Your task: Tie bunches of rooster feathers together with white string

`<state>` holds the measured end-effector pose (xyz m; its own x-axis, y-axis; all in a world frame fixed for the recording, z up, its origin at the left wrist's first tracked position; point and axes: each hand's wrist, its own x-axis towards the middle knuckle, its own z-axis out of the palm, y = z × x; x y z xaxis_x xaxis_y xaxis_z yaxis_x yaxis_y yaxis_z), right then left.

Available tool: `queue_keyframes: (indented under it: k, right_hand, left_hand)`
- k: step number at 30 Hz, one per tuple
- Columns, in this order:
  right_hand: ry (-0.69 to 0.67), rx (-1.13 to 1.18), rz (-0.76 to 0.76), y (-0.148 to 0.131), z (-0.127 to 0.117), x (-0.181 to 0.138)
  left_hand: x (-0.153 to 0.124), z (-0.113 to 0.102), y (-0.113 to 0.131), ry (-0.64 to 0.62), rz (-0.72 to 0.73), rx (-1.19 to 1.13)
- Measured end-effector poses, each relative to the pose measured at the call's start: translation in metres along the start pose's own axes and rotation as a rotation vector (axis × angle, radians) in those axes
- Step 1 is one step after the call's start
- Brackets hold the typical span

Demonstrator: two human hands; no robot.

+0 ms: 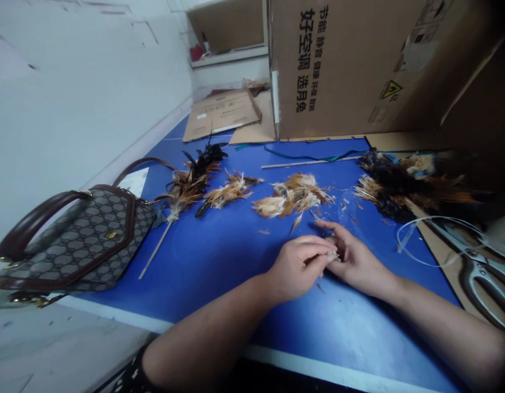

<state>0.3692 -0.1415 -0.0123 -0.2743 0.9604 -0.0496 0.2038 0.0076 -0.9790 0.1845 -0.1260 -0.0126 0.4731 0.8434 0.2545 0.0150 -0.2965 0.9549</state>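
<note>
Close together above the blue table (220,262), my two hands meet around a small pale feather (332,256). The thumb and fingertips of my left hand (299,268) pinch it from the left. My right hand (354,259) has its fingers curled around the other side, with the forefinger stretched out toward the far side; part of its grip is hidden. Just beyond the hands lies a pile of cream and brown feathers (293,195). To its left are a smaller feather bunch (230,191) and a stick wrapped in black and brown feathers (191,183).
A patterned handbag (101,234) stands at the left. More dark and brown feathers (403,183) lie at the right, near scissors (481,273) and a clear plastic loop (403,232). A thin stick (305,163) and green ribbon (285,155) lie before a large cardboard box (342,82).
</note>
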Motion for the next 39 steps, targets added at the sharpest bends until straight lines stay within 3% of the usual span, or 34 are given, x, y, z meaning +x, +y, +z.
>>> queue_keyframes:
  k: [7,14,22,26,35,39]
  right_hand:
    - [-0.049,-0.106,-0.077,0.007,-0.003,0.001]
    - [-0.051,-0.146,-0.110,0.005,-0.002,0.001]
    - [-0.017,-0.049,-0.039,-0.002,0.001,-0.002]
    - [-0.050,0.063,-0.012,-0.006,0.000,-0.005]
    - [0.232,-0.052,-0.171,-0.003,-0.004,-0.005]
    - [0.265,-0.145,-0.218,0.000,-0.002,-0.001]
  left_hand:
    - [-0.003,-0.003,0.005,-0.143,-0.063,-0.091]
    - [-0.001,0.001,0.001,-0.060,-0.062,-0.020]
    - [0.002,0.002,0.006,-0.010,-0.410,-0.389]
    - [0.005,-0.003,0.005,0.040,-0.474,-0.479]
    - [0.008,-0.004,0.000,0.114,-0.451,-0.496]
    - [0.008,-0.002,-0.004,0.127,-0.451,-0.475]
